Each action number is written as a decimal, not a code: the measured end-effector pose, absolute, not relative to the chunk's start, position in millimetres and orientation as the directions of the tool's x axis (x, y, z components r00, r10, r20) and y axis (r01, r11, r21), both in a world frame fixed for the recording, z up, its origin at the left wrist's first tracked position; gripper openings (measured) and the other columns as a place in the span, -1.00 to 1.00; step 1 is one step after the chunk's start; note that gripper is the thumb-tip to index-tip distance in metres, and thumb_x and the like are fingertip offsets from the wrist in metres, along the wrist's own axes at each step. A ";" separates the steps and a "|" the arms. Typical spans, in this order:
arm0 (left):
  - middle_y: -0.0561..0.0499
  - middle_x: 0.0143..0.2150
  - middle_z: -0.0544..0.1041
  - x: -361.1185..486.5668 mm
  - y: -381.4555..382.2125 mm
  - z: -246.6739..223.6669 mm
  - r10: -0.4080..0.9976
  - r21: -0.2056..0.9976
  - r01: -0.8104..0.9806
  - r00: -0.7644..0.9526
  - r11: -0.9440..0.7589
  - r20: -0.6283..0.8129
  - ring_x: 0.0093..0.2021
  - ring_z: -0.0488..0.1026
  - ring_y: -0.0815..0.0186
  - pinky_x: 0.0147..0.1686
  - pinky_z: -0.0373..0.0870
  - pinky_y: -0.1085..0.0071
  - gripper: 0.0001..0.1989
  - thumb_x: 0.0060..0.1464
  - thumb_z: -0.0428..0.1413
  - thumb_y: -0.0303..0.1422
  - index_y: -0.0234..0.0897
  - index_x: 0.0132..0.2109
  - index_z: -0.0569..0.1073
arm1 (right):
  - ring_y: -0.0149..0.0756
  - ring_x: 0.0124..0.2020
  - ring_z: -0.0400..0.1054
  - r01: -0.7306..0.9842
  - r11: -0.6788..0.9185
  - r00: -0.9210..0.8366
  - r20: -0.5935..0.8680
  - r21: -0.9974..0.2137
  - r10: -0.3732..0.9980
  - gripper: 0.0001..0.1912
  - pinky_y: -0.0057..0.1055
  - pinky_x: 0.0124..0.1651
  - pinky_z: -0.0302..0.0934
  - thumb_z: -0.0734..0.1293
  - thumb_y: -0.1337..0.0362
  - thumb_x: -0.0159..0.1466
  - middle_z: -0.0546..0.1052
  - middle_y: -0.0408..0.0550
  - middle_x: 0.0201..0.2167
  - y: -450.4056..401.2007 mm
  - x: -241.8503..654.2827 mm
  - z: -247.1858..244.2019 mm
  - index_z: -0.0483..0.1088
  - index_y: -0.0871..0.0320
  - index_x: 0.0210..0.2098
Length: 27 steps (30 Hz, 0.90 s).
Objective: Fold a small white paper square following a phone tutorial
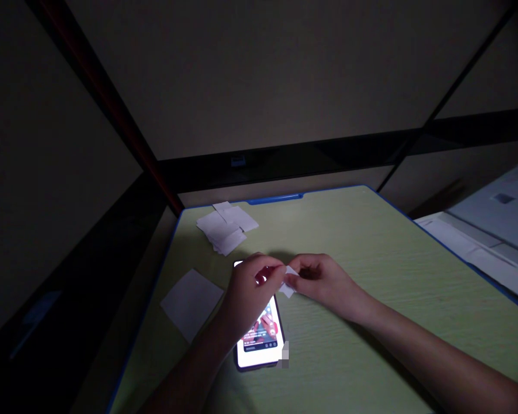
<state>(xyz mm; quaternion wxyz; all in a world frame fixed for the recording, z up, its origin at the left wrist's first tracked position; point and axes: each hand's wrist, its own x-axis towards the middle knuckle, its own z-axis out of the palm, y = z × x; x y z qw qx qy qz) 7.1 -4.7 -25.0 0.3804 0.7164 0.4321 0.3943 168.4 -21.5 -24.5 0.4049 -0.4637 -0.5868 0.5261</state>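
A small folded piece of white paper [288, 289] is pinched between my two hands above the table. My left hand [254, 287] has its thumb and finger closed at the paper's left edge. From the other side, my right hand [322, 283] grips the paper between thumb and fingers. Below my left hand lies a phone [261, 357] with a bright screen showing hands in a picture; its upper part is partly covered by that hand. A flat square sheet of paper [190, 302] rests to the left, partly behind my left forearm.
Several loose white paper pieces [224, 227] lie in a heap at the far left of the light green table [371, 247], which has a blue edge. A wall [276, 80] rises behind it. At the right stands a pale grey-white object [501, 213].
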 end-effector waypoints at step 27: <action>0.08 -0.49 0.42 6.6 -3.6 -23.7 0.911 0.882 0.317 0.335 -0.349 0.240 -0.48 0.31 0.44 -0.48 0.23 0.53 -0.91 0.02 0.09 -0.43 -0.31 -0.41 0.46 | -0.51 -0.58 0.15 0.102 -0.035 -0.258 -0.060 -0.994 0.964 -0.83 -0.50 -0.51 0.03 0.35 0.25 0.09 0.36 -0.23 -0.63 -23.1 171.6 -24.2 0.40 0.23 -0.54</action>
